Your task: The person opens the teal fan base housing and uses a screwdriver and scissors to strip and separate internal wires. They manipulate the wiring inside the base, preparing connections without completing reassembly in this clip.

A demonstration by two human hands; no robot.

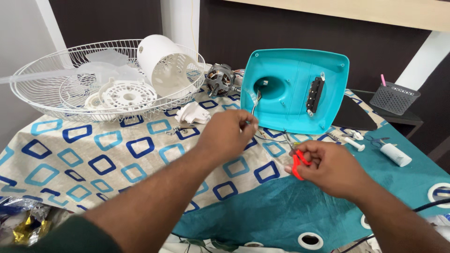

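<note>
Left hand pinching thin grey wires that lead out of the upturned turquoise plastic fan base, fingers closed on them just in front of it. Right hand nearby, fingers wrapped around red-handled cutters, tips aimed at the wires. White wire fan guard lying far left on the patterned tablecloth.

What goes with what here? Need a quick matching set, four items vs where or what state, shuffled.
1 turquoise base cover
2 white motor housing
3 red-handled tool
4 grey mesh holder

A lying in the wire fan guard
B far right, on the dark side surface
C propped up, inner side showing
D gripped in the right hand

Pairs: 1-C, 2-A, 3-D, 4-B
</note>
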